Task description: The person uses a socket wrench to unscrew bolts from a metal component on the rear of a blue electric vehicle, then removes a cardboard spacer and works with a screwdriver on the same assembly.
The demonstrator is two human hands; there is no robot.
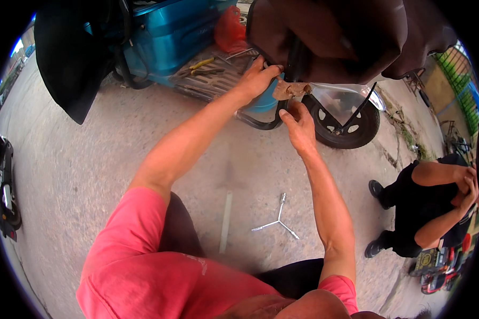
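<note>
While both arms are stretched forward, left hand (pixel 258 77) is closed on the black tube frame (pixel 261 121) under the brown seat (pixel 330 37), right hand (pixel 299 125) is pinched on a rusty bracket (pixel 291 89) just beside it, front wheel (pixel 346 125) is seen behind, three-way wrench (pixel 277 220) is left on concrete ground (pixel 90 154), well apart.

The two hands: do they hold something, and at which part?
The left hand grips the rusty bracket under the seat at its left end; right hand fingertips touch its lower edge.

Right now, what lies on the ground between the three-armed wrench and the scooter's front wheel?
Nothing: the head view shows only bare concrete between the three-armed wrench and the front wheel; the right hand is above it.
</note>
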